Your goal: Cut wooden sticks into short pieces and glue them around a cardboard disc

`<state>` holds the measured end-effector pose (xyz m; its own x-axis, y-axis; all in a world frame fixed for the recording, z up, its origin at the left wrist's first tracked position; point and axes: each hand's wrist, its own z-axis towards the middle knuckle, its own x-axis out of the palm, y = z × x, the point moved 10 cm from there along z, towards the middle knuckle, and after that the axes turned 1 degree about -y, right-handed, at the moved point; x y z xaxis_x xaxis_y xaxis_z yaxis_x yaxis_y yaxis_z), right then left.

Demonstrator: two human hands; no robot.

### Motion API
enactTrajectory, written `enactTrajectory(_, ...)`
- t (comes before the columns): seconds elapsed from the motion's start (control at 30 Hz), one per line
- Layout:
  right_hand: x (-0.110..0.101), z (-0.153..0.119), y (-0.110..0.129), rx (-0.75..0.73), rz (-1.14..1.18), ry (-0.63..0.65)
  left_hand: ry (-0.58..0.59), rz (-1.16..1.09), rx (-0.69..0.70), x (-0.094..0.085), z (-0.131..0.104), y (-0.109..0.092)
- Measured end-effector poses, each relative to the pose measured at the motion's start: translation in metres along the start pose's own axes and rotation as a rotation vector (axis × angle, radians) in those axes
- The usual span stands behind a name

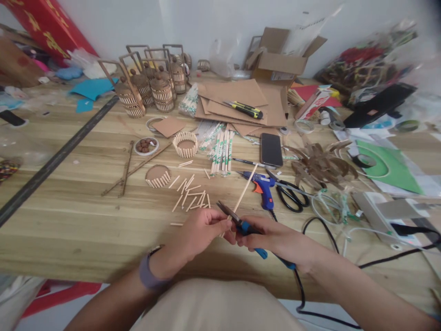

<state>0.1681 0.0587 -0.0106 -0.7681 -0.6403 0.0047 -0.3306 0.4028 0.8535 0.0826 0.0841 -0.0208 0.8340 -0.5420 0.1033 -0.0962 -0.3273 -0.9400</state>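
Note:
My left hand (208, 227) pinches the lower part of a thin wooden stick (246, 186), which slants up and to the right. Closed around the blue handles of a pair of pliers (257, 236) is my right hand (275, 236). The dark jaws of the pliers lie across the stick, close to my left fingertips; whether they have bitten into it I cannot tell. Short cut stick pieces (191, 193) are scattered just beyond my left hand. Behind them are a round cardboard base partly edged with sticks (158, 177) and one ringed all round (186, 145).
A blue glue gun (263, 186), black-handled scissors (292, 195) and a phone (271, 149) lie to the right. Wrapped sticks (222, 151), a nut bowl (146, 146) and a utility knife (243, 109) on cardboard sit farther back. Handled lanterns (161, 94) stand near the wall. A black cable (324, 230) runs at right.

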Motion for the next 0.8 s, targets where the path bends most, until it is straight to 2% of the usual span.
enactTrajectory(0.6,-0.0003,-0.0001,-0.0001,-0.020,-0.093,-0.034,0.050,0.010,-0.014,0.0052,-0.0001,0.0023)
enactTrajectory(0.8,-0.0098,0.0016,-0.0057,0.001,-0.300,-0.134,0.048,0.108,-0.018,0.0032,-0.0013,0.0066)
